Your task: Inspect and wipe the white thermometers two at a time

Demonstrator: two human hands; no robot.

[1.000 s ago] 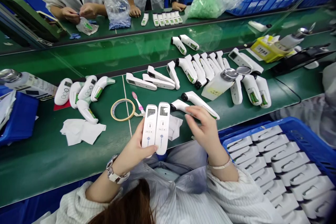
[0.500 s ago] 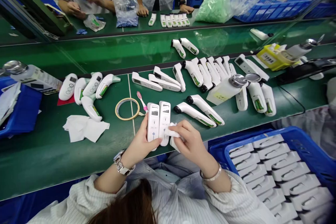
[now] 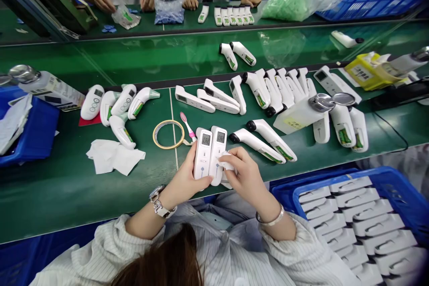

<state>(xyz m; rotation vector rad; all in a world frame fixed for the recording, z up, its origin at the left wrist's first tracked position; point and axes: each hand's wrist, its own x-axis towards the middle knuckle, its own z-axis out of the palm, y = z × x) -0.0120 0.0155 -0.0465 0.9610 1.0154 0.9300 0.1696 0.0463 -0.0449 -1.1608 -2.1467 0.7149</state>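
My left hand [image 3: 183, 182] grips two white thermometers [image 3: 209, 154] side by side, their small screens lit and facing up. My right hand [image 3: 246, 175] is closed on a white wipe cloth [image 3: 227, 164] pressed against the right-hand thermometer. Both hands hover over the near edge of the green table [image 3: 67, 192]. Two more thermometers [image 3: 264, 139] lie just right of my hands.
A tape roll [image 3: 168, 134] and pink brush [image 3: 187, 126] lie ahead. White tissue [image 3: 112, 156] sits left, with thermometers [image 3: 115, 107] beyond. A row of thermometers [image 3: 278, 87] and a bottle [image 3: 300, 116] lie right. A blue crate of white parts [image 3: 365, 223] stands at my right. Other people's hands [image 3: 191, 2] work across the belt.
My right hand picked up the white wipe from the table and brought it against the right-hand thermometer. The thermometer screens now show digits. The view shifted slightly.
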